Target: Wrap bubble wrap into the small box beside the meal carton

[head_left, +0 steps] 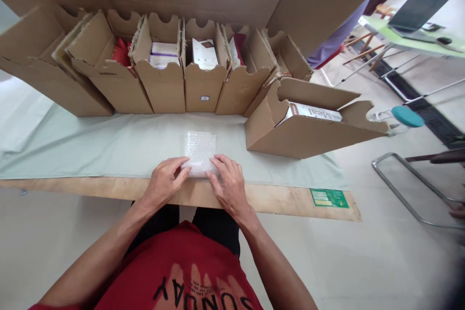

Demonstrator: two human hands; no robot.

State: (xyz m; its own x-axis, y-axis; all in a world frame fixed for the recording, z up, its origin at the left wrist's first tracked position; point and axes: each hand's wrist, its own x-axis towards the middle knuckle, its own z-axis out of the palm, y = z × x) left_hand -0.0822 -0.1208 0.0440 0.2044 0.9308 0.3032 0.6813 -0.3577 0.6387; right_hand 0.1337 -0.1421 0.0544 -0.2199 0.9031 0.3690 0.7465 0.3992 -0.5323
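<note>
A small piece of bubble wrap (199, 147) lies on the pale cloth near the table's front edge, its near side folded over. My left hand (166, 175) pinches its near left corner between thumb and fingers. On the near right corner, my right hand (228, 179) does the same, thumb toward the middle. Whether anything is inside the folded wrap cannot be made out.
Several cardboard bins (165, 89) stand in a row behind, some holding small boxes or packets. A separate bin (286, 135) at the right holds a white package marked "Meal" (316, 112). More clear plastic wrap (18, 116) lies far left. A green label (329, 198) sits on the table edge.
</note>
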